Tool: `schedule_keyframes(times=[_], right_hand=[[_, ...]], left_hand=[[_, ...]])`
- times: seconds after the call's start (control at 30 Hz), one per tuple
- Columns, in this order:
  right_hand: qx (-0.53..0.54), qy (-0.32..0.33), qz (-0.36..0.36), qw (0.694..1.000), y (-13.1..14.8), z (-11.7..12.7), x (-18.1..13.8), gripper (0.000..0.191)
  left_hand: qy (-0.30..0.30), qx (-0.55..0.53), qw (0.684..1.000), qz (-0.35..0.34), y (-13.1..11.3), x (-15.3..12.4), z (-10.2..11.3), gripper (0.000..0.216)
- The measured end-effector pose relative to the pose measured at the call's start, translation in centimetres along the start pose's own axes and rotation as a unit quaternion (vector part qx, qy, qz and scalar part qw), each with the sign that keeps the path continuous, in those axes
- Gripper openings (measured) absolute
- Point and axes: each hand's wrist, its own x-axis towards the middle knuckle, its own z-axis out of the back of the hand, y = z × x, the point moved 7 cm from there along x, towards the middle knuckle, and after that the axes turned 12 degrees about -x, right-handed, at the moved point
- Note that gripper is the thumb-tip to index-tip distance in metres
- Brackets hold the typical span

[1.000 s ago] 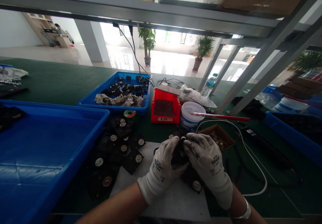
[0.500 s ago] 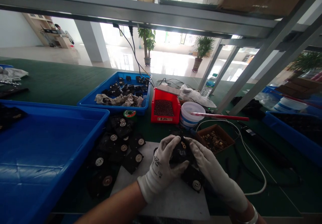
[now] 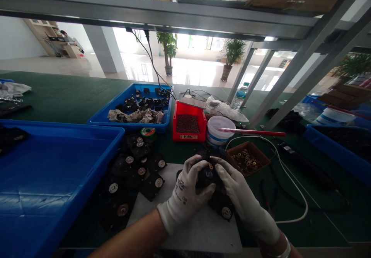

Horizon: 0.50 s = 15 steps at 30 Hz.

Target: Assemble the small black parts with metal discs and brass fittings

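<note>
Both of my hands wear pale gloves. My left hand (image 3: 185,192) curls around the left side of a black part (image 3: 208,176), its thumb across the front. From the other side my right hand (image 3: 237,188) presses its fingers on the part's upper right edge. Small brass-coloured pieces (image 3: 210,166) show on the part between my fingertips. Just below lies another black part with a silver disc (image 3: 226,212), on a light sheet (image 3: 199,231). To the left several similar black parts with round metal discs (image 3: 158,183) are heaped, partly overlapping.
A red bin (image 3: 189,137) of small dark pieces stands beyond my hands, beside a white bucket (image 3: 220,132) with a red stick across it. A cardboard box (image 3: 262,165) holds brass rings. Blue trays (image 3: 124,128) stand left and behind. Cables (image 3: 304,207) and pliers (image 3: 269,198) lie right.
My right fingers have shifted slightly left and bent more over the black part's edge, close to the brass-coloured pieces. My left hand keeps its hold.
</note>
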Motion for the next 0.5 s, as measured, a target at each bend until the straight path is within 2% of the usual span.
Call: schedule_keyframes(times=[0.2, 0.5], right_hand=[[0.012, -0.001, -0.011, 1.000, 0.24, 0.25, -0.05, 0.062], [-0.008, -0.022, -0.017, 1.000, 0.34, 0.21, -0.47, 0.068]], left_hand=[[-0.011, 0.013, 0.998, -0.057, -0.58, 0.03, 0.24, 0.029], [-0.008, 0.029, 0.996, -0.086, -0.29, -0.35, 0.08, 0.017]])
